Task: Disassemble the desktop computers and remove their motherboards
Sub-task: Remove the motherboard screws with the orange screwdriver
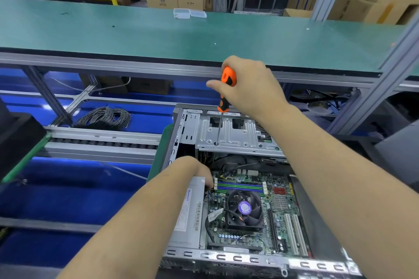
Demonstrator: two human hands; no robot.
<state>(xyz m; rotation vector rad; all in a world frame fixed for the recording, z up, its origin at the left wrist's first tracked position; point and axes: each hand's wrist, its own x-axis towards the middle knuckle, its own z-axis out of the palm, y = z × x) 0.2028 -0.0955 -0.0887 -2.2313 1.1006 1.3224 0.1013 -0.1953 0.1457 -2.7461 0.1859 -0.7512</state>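
At case's left edge, left hand (199, 172) rests curled over power supply (192, 208); motherboard (254, 213) still seated, fan on. Right hand (247, 86) grips screwdriver (226, 88), tip in drive cage (235, 136) screw. Early stage.

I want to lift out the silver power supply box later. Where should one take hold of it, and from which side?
Judging from this view, grip the power supply across its long side faces, coming from above. Its top face is flat and bare, and the left hand already rests on its far end. The motherboard sits close along its right side, so fingers there need care.
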